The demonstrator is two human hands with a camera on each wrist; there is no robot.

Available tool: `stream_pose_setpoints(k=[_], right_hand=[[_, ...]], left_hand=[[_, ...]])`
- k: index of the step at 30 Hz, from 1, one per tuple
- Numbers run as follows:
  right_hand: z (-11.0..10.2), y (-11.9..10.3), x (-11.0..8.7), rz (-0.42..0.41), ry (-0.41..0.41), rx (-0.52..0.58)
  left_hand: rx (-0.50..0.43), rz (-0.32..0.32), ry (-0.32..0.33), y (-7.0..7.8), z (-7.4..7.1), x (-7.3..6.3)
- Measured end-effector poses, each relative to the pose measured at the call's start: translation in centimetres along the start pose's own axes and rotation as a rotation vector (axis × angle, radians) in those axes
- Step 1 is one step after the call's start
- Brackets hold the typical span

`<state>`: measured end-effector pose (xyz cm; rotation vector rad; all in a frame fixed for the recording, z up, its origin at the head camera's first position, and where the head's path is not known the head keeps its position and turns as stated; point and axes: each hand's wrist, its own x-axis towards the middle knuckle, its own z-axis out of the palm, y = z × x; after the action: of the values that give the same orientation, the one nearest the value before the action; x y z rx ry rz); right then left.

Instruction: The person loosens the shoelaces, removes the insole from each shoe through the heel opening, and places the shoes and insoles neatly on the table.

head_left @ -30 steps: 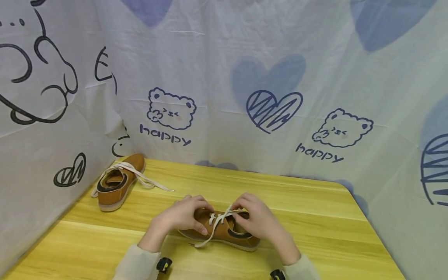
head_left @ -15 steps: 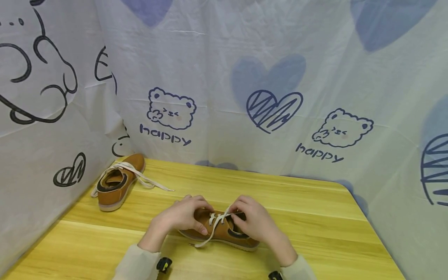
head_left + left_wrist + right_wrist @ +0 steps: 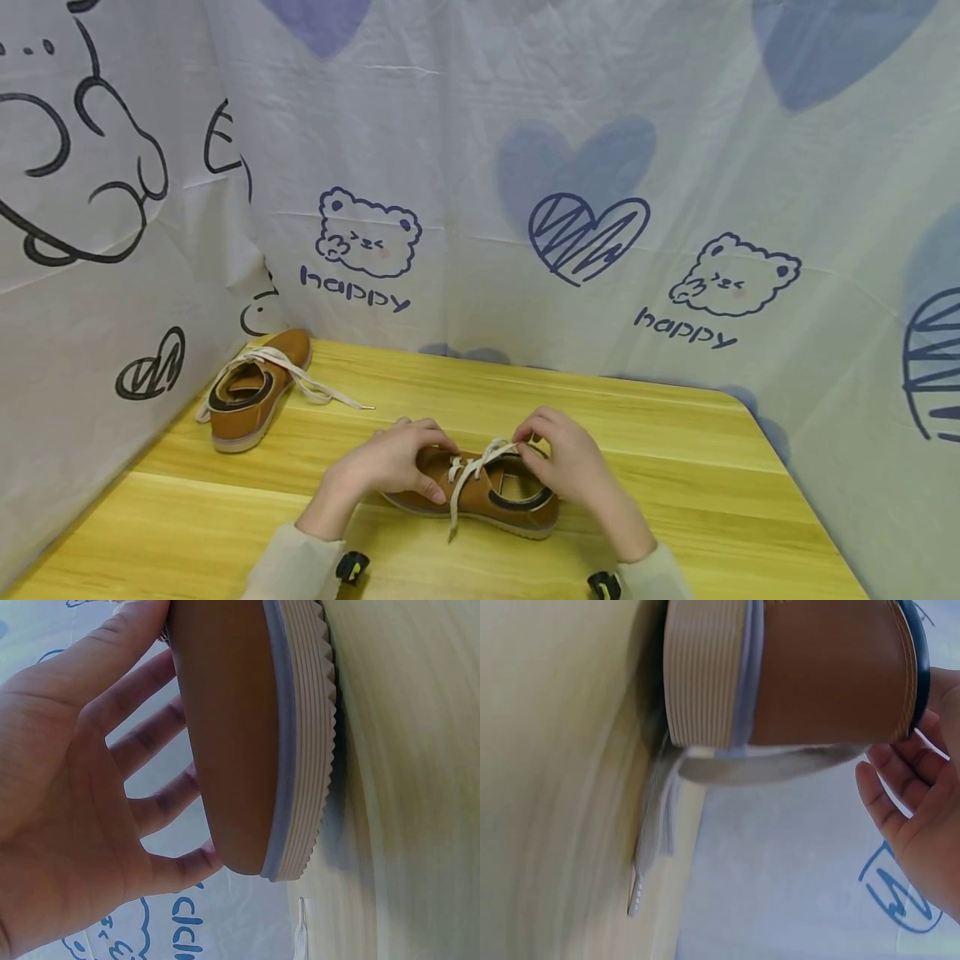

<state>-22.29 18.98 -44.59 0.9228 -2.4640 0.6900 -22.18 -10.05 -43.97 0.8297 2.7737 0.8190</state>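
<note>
A white printed sheet [image 3: 465,167] fills the upper part and both sides of the head view, marked with hearts, bears and the word "happy". The yellow wood-grain desk [image 3: 712,483] occupies the lower part of the frame. The brown front shoe [image 3: 474,500] sits upright on the desk at lower center, toe directed left and heel right. A matching brown rear shoe [image 3: 240,425] stands at the left of the frame, near the sheet and well apart from the hands.

The hands are apart from each other, at opposite ends of the front shoe. The left hand [image 3: 401,458] is clamped over the toe, thumb on the near side and fingers on the far side. The right hand [image 3: 562,458] is at the shoe opening, thumb and fingertip pinching the pale front lace [image 3: 462,485].

One end of the front lace drapes over the near side of the shoe. In the right wrist view, a length of lace drops to the desk, its tip [image 3: 636,894] at lower left. Black wrist devices [image 3: 352,568] appear at the bottom edge, beside the sleeves [image 3: 296,562].
</note>
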Motion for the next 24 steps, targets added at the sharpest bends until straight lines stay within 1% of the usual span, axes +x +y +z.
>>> stream_pose_setpoints(k=[3, 6, 9, 12, 15, 17, 20, 22, 24], right_hand=[[-0.4, 0.5, -0.1, 0.022, 0.011, -0.005], [-0.7, 0.8, -0.2, 0.052, -0.006, -0.006], [-1.0, 1.0, -0.2, 0.086, -0.053, -0.005], [-1.2, 1.1, -0.3, 0.115, -0.12, 0.005], [-1.3, 1.2, -0.3, 0.126, -0.183, 0.023], [-1.4, 1.2, -0.3, 0.128, -0.207, 0.042], [-1.4, 1.2, -0.4, 0.126, -0.205, 0.061], [-1.4, 1.1, -0.4, 0.124, -0.18, 0.066], [-1.3, 0.9, -0.3, 0.105, -0.14, 0.064]], left_hand=[[-0.008, -0.001, -0.003, 0.0, 0.0, -0.1], [-0.009, -0.001, -0.003, 0.0, 0.0, -0.1], [-0.004, -0.004, -0.002, -0.1, 0.1, 0.0], [-0.006, -0.013, -0.003, -0.2, 0.2, 0.1], [-0.009, -0.017, -0.004, -0.3, 0.3, 0.2], [-0.009, -0.017, -0.004, -0.3, 0.3, 0.2], [-0.006, -0.013, -0.005, -0.3, 0.3, 0.2], [-0.005, -0.009, -0.004, -0.3, 0.3, 0.2], [-0.006, -0.007, -0.003, -0.2, 0.2, 0.2]])
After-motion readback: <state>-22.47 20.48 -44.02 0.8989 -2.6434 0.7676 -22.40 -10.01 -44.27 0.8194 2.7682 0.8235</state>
